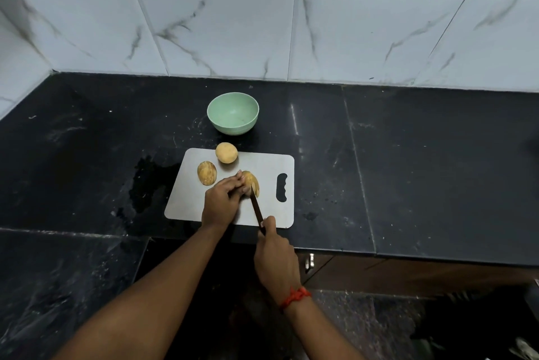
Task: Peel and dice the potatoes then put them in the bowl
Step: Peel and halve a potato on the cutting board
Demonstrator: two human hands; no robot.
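Sharing the board (262, 164): two loose potatoes (207, 173)

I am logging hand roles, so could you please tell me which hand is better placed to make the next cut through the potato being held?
The right hand: it grips the knife, whose blade rests against the potato, while the left hand holds that potato on the cutting board.
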